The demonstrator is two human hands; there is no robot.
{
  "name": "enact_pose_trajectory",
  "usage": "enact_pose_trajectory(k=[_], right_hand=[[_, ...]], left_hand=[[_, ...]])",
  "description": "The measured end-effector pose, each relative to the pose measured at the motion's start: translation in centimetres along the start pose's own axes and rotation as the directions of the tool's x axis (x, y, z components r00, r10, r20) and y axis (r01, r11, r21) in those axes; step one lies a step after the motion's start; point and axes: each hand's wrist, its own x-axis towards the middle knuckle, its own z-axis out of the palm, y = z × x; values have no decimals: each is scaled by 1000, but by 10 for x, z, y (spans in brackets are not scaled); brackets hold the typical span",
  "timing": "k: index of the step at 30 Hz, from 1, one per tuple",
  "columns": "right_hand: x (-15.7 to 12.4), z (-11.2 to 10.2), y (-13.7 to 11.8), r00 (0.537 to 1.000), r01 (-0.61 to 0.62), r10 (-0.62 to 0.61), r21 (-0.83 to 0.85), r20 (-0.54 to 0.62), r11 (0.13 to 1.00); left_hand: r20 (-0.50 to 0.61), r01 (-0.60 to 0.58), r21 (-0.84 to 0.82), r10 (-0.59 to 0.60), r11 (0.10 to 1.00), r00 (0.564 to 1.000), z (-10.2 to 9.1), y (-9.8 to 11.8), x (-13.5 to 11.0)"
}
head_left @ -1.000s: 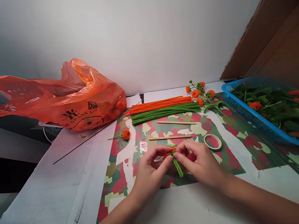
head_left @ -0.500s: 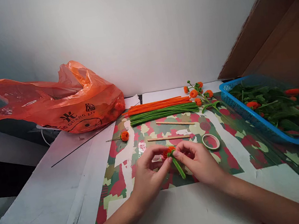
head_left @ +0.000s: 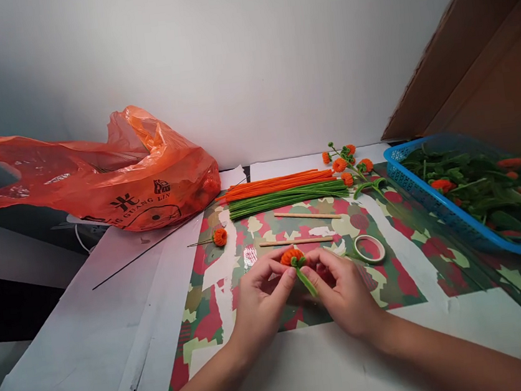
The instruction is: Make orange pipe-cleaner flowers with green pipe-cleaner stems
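Between my fingers is an orange pipe-cleaner flower [head_left: 292, 256] with a green base and a short fuzzy green strip [head_left: 307, 282] pointing down toward me. My left hand [head_left: 263, 295] pinches the flower from its left side. Thumb and fingers of my right hand [head_left: 341, 287] close on the green base and the top of the strip. Just beyond my hands lie two thin wooden sticks [head_left: 296, 241]. A roll of tape [head_left: 369, 249] rests right of my right hand. Left of my left hand lies another orange flower [head_left: 219, 236] on a thin wire stem.
Bundles of orange pipe cleaners [head_left: 282, 184] and green pipe cleaners [head_left: 289, 198] lie at the back. Finished flowers on a stem [head_left: 340, 164] sit beside them. An orange plastic bag [head_left: 156, 188] stands left, with a dark rod [head_left: 140, 254] before it. A blue basket [head_left: 460, 216] of leaves and flowers is at right.
The flower has turned so that its orange head shows more, and it has risen slightly between my fingers. My right fingers have shifted down around the green strip. The view has moved slightly.
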Motion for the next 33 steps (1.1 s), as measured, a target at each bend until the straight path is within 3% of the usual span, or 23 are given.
enact_pose_trajectory(k=[5,9,12,15,16,18,20,22,24,27,33], right_hand=[[1,1,-1,1000,-3,3,-29,-3,1000],[1,2,1,992,-112,106,95,63,989],[-1,3,3,976,-198,171,229,134,953],[-1,-1,2,975,-206,182,207,128,956],[0,-3,1,986,-156,145,145,78,977],[4,-10,0,998,53,-55,-49,-43,997],[8,-18,0,937,333,-349,-242,-28,911],[13,-25,0,856,512,-502,-337,124,790],[17,-30,1,816,578,-516,-365,262,730],[20,-34,1,795,598,-482,-341,369,725],[19,-31,2,733,680,-573,-371,366,633]], left_hand=[[6,15,-9,-15,1000,1000,1,1,-1],[0,-147,137,149,980,989,1,-4,-4],[17,-320,287,329,903,944,0,-6,-5],[5,-298,286,309,911,951,0,-5,-3],[-10,-235,242,244,941,970,0,-5,-2],[-29,-69,123,73,990,997,-1,-3,1],[-10,85,14,-85,996,996,-2,-2,5],[40,194,-48,-192,980,981,-3,-1,7],[93,261,-78,-254,962,963,-3,0,9],[152,316,-65,-304,946,941,-5,1,9],[206,316,-10,-307,949,929,-6,0,8]])
